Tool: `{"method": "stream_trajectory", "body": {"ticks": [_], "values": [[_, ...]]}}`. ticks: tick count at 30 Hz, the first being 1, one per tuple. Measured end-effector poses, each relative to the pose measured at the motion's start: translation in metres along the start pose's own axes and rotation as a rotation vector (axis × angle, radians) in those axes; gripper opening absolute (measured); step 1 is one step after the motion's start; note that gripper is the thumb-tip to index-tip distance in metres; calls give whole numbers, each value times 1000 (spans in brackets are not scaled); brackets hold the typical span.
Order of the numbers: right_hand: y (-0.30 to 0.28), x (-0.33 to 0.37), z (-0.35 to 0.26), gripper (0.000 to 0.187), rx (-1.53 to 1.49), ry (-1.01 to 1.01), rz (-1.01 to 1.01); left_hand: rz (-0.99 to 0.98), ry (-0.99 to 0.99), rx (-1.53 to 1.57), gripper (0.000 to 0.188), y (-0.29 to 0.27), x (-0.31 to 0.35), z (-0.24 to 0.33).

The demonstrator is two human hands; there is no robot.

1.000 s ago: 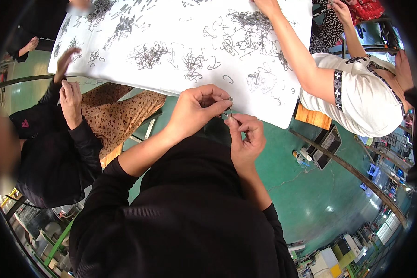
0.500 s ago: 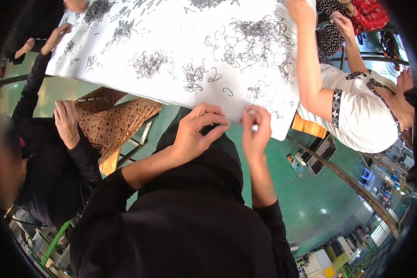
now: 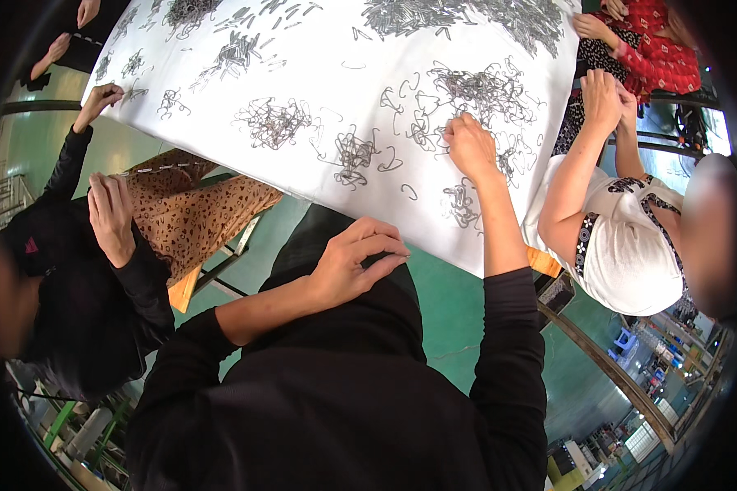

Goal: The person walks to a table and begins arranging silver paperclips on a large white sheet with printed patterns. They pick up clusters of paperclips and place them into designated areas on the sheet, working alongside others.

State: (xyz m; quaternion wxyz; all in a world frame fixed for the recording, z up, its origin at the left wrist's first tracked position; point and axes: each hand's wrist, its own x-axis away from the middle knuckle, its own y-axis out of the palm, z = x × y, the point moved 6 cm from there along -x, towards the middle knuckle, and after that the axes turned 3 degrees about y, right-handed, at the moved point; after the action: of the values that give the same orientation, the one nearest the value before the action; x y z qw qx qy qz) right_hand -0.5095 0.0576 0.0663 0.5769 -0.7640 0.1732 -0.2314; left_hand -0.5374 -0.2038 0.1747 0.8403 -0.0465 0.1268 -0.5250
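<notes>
The right hand [image 3: 469, 146] reaches out over the white table [image 3: 303, 65] with its fingers curled shut into a loose tangle of bent grey wire hooks [image 3: 475, 90], apparently pinching some, though what it actually holds I cannot tell; the left hand [image 3: 354, 263] lies open and empty on the dark garment [image 3: 336, 385] at the lap. To my eye the pick goes best if one hook is teased free at the edge of the heap rather than dragged from its middle. No packages, labels or signs lie on the table; only blurred yellow and blue containers [image 3: 630, 434] stand on the green floor [image 3: 450, 303] at the lower right.
</notes>
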Motion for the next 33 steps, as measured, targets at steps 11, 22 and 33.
{"method": "stream_trajectory", "body": {"ticks": [11,22,33], "values": [[-13,61,-7,16,-1499,423,-62,17,29,26,16,4,2,-1],[-65,222,-103,24,-1756,473,307,48,8,-36,15,16,15,6],[-64,225,-118,23,-1531,457,560,102,114,-63,27,16,11,12]]}}
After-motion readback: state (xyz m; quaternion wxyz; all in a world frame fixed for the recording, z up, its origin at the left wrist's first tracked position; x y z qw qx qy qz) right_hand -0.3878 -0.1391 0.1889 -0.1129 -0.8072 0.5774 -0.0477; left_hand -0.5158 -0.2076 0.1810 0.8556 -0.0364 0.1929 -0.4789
